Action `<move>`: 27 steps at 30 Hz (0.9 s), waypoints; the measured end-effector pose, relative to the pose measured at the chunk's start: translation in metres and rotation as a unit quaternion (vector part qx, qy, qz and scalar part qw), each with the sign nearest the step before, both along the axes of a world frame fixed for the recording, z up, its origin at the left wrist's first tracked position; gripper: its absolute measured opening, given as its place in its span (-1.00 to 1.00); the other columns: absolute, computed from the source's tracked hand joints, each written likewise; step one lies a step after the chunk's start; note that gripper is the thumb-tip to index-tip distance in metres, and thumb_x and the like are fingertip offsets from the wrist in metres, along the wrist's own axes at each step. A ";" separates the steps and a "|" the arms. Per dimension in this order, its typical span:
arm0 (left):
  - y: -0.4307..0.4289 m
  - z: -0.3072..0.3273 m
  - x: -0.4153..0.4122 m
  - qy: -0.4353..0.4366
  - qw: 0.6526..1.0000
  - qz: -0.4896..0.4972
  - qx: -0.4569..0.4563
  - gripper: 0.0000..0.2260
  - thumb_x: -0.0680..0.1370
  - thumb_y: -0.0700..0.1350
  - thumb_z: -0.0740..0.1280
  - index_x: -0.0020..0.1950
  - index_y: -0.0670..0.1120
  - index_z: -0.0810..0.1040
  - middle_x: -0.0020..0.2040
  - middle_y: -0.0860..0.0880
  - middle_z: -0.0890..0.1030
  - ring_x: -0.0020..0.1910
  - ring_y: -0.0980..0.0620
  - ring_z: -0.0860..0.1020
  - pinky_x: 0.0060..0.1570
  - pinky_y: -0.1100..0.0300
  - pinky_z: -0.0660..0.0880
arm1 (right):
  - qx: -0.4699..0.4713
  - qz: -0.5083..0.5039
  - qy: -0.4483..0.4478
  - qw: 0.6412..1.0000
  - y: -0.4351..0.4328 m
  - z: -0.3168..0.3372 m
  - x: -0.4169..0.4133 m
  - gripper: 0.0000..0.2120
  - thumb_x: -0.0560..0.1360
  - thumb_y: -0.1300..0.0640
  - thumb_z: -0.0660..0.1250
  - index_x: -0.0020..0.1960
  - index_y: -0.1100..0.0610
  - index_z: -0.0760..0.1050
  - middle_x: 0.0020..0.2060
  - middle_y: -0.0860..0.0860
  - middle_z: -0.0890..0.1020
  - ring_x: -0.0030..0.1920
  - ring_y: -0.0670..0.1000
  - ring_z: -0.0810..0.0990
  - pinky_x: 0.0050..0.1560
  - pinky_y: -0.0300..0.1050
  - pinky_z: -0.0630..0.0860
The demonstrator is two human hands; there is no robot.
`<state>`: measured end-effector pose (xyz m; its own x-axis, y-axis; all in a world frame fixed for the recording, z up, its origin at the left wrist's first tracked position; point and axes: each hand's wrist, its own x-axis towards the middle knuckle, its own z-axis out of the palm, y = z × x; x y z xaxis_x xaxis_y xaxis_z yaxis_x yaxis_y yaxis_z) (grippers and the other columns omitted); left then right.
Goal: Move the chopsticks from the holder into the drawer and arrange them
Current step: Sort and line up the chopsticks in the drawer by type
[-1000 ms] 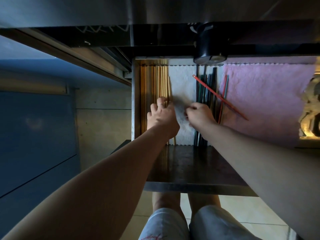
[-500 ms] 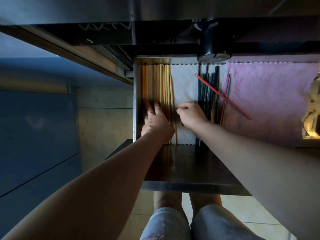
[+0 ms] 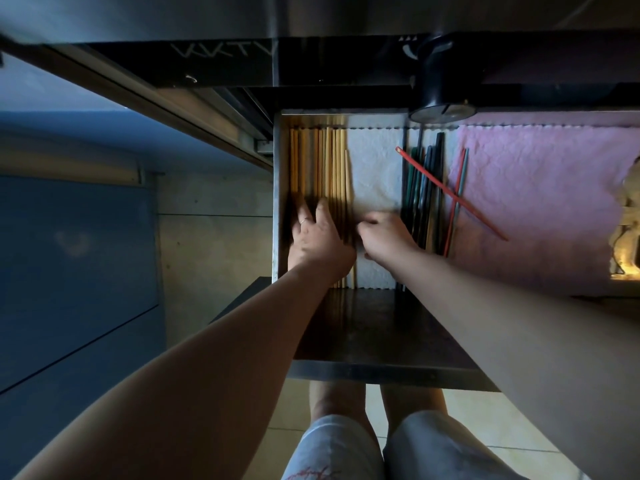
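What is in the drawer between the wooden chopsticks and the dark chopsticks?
In the head view, only the bare white liner lies between the wooden chopsticks and the dark chopsticks, plus the right hand resting on it near the front.

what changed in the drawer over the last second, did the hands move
The left hand slid left from the white liner's edge and now lies flat on the wooden chopsticks, pressing them toward the drawer's left wall. The right hand shifted left onto the white liner, fingers curled. The dark chopsticks, the slanted red chopstick and the pink cloth stayed put.
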<state>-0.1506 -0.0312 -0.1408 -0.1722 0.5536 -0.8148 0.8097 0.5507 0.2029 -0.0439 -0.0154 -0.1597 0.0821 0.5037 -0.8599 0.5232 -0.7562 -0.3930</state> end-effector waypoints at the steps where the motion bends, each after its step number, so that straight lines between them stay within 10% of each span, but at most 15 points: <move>1: -0.001 0.000 -0.001 0.004 1.000 0.005 0.006 -0.21 0.53 0.00 0.32 0.61 -0.02 -0.11 0.60 -0.14 -0.19 0.56 -0.18 -0.04 0.47 -0.05 0.11 | -0.002 0.001 0.000 1.000 -0.001 0.000 0.000 -0.69 0.56 0.10 0.21 0.28 0.05 0.50 0.00 0.03 0.60 -0.06 0.05 0.63 0.05 0.07 0.63; 27: 0.019 0.000 0.007 0.027 0.995 0.088 0.041 -0.44 0.49 -0.08 0.38 0.45 0.00 0.25 0.52 -0.20 0.09 0.46 -0.22 0.16 0.40 -0.09 0.21 | 0.001 0.010 0.072 0.997 -0.015 0.005 0.009 -0.78 0.57 0.04 0.20 0.10 0.06 0.58 -0.05 0.08 0.65 -0.03 0.10 0.63 0.07 0.11 0.58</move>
<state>-0.1435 -0.0118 -0.1411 -0.3141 0.5757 -0.7549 0.7130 0.6681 0.2128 -0.0350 -0.0308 -0.1548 -0.0526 0.5059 -0.8610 0.4750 -0.7457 -0.4672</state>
